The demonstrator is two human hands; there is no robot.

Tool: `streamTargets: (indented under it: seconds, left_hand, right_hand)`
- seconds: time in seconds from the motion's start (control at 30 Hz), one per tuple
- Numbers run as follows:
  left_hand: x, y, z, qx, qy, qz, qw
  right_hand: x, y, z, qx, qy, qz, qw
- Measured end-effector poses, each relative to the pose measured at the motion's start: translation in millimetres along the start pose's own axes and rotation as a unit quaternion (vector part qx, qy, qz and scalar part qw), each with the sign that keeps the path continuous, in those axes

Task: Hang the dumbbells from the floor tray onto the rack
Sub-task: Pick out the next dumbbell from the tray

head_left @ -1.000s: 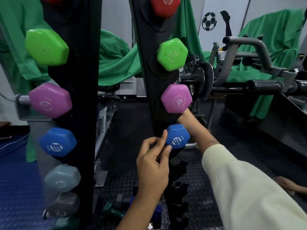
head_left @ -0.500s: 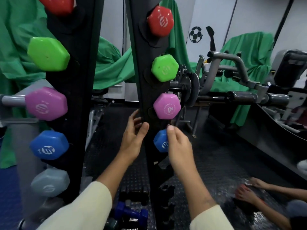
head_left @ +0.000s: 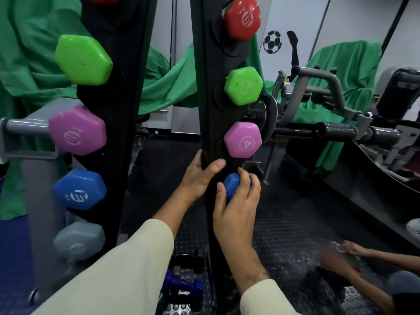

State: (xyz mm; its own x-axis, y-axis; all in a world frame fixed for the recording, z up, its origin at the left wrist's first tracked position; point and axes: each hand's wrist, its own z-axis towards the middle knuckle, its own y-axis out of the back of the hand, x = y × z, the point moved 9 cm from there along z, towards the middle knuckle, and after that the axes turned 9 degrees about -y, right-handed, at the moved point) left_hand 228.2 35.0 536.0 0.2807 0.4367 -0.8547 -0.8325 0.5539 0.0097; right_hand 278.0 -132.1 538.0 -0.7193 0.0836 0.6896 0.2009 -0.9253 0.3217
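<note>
Gym floor behind; right hand (head_left: 236, 208) clasps blue dumbbell (head_left: 231, 186), left hand (head_left: 200, 176) grasps rack (head_left: 209, 110).

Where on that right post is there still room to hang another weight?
Below the blue dumbbell that the right hand grips, the post shows no dumbbell ends. Above it is crowded: pink, green and red. The left hand holds the post.

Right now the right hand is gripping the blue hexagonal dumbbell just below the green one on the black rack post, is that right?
Not quite. In the head view the right hand grips the blue hexagonal dumbbell just below the pink hexagonal dumbbell on the black rack post.
</note>
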Motion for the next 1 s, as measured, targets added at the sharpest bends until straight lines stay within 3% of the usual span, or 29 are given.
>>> streamTargets:
  seconds: [0.3,0.57,1.0]
  left_hand:
    - [-6.8,-5.4,-12.9,0.025,0.002,-0.019,1.0]
    - [32.3,12.6,-87.1,0.065,0.025,0.108,0.992]
    - [37.4,-12.1,-91.2,0.052,0.005,0.126,0.991]
  right_hand:
    - [-3.2,15.1,-5.9,0.052,0.007,-0.023,0.998]
    - [-1.0,31.9,8.6,0.115,-0.014,-0.099,0.988]
    - [13.3,22.6,8.4,0.087,-0.041,-0.127,0.987]
